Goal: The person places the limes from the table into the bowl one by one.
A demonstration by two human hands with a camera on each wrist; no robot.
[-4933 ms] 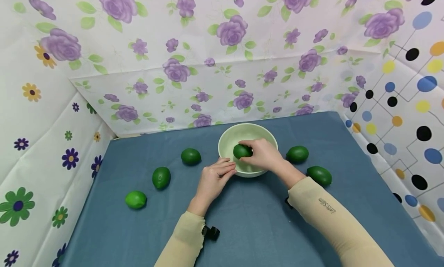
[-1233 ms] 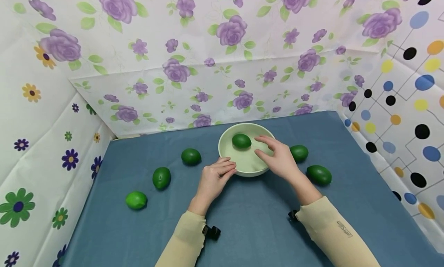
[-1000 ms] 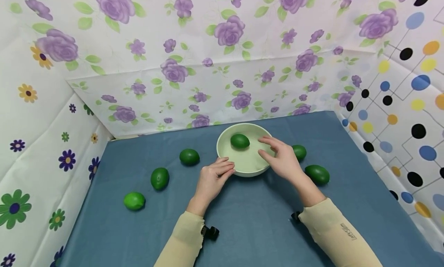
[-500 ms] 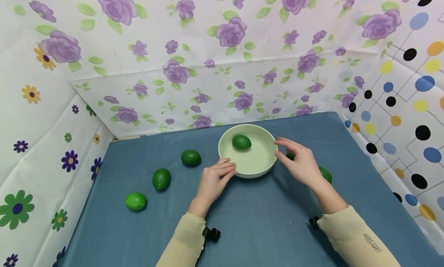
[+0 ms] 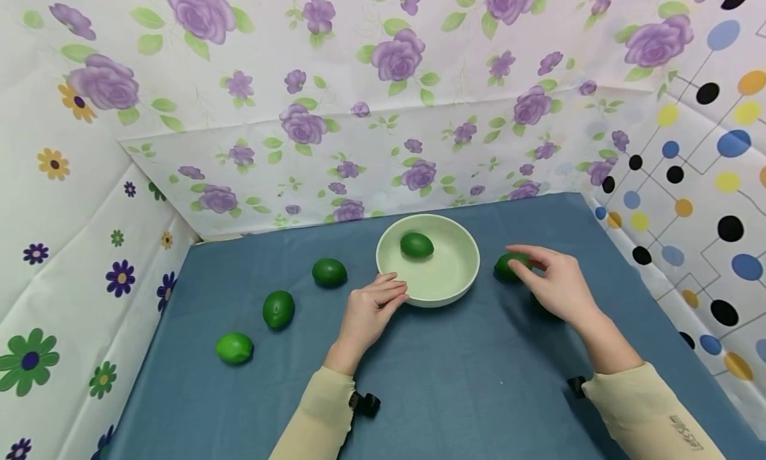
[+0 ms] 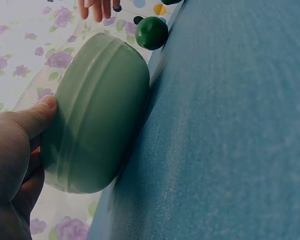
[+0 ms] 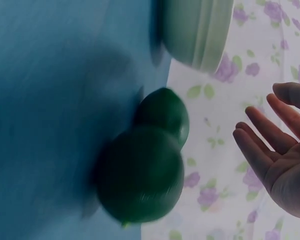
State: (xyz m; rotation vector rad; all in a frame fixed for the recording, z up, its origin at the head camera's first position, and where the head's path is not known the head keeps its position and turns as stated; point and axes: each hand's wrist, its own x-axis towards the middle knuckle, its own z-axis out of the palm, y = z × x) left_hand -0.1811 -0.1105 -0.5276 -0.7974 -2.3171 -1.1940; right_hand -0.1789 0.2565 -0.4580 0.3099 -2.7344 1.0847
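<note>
A pale green bowl [image 5: 445, 277] stands on the table, with one dark green lime [image 5: 416, 245] inside. My left hand [image 5: 366, 317] pinches the bowl's near left rim; the left wrist view shows the thumb [image 6: 46, 106] against it. To the right of the bowl, my right hand [image 5: 556, 284] hovers over a dark green lime [image 5: 505, 267], thumb and fingers spread. The right wrist view shows that hand [image 7: 285, 155] apart from both right-side limes. Of these, the nearer lime [image 7: 140, 175] is mostly hidden under the hand in the head view.
Left of the bowl lie a dark lime [image 5: 329, 272], another dark lime [image 5: 278, 309] and a brighter green lime [image 5: 235, 347], in a slanting row. A blue cloth [image 5: 443, 393] covers the table. Patterned sheets [image 5: 353, 134] rise behind and at both sides.
Earlier my right hand held a lime in the bowl; it has let go, and the lime rests there. The right hand has moved right, over the limes outside. My left hand has stayed on the rim.
</note>
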